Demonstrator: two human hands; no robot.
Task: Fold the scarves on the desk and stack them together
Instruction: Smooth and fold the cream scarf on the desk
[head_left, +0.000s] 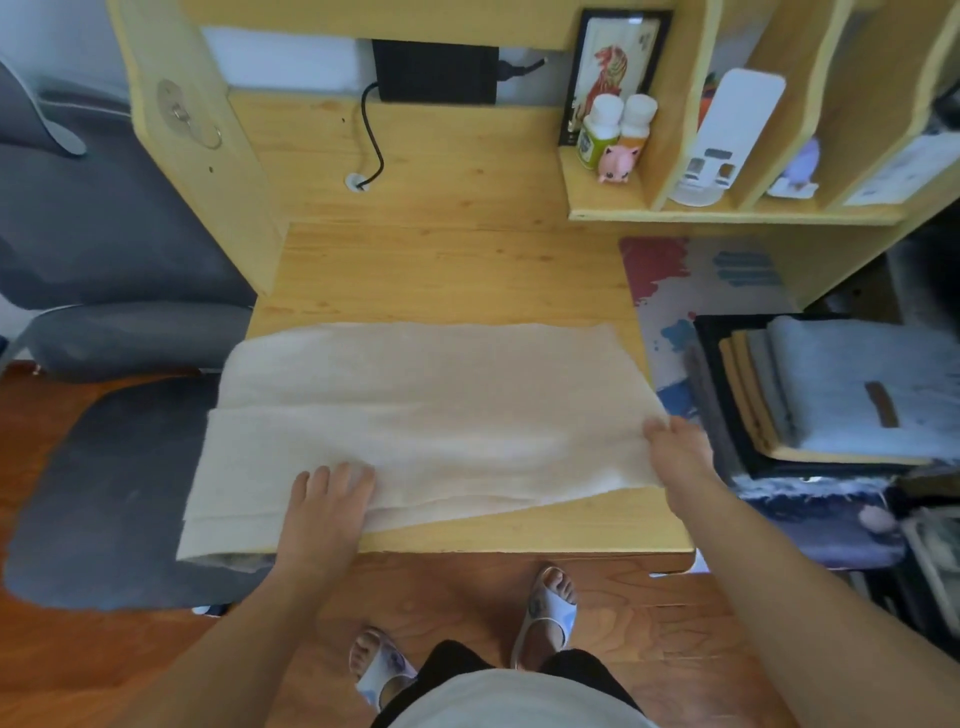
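Observation:
A cream scarf (436, 405) lies spread across the wooden desk (447, 270), folded lengthwise, its left end hanging over the desk's left edge. My left hand (327, 499) rests flat on the scarf's near edge, fingers straight. My right hand (675, 452) grips the scarf's near right corner, fingers curled on the cloth. At the right, a stack of folded scarves (831, 389) in grey, tan and black sits beside the desk, a pale grey one on top.
A grey office chair (119, 467) stands left of the desk. A shelf unit (727, 156) at the back right holds two bottles, a pink pig figure and a picture frame. A black cable (371, 140) runs into the desk. A colourful mat (701, 280) lies at the right.

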